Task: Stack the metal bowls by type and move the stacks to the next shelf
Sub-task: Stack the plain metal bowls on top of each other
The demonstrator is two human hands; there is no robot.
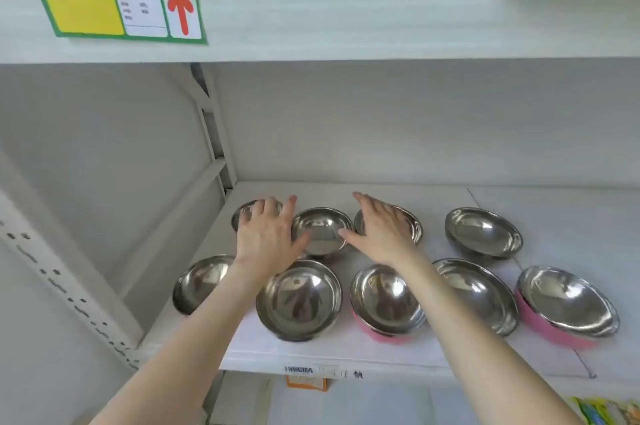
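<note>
Several metal bowls stand in two rows on a white shelf (554, 203). In the back row a small steel bowl (322, 229) sits between my two hands. My left hand (268, 234) hovers open at its left, over another back bowl (247, 211). My right hand (379, 230) is open at its right, covering part of a third back bowl (410, 225). A plain bowl (483, 232) stands back right. The front row has plain bowls (299, 300) and two pink-sided bowls (384, 303), (568, 307). Neither hand holds anything.
The shelf above (346, 12) carries a green and yellow label with a red arrow (117, 5) and boxes on top. A white perforated upright (69, 286) bounds the left side. The right back of the shelf is bare. Coloured packages (606, 410) show on the shelf below.
</note>
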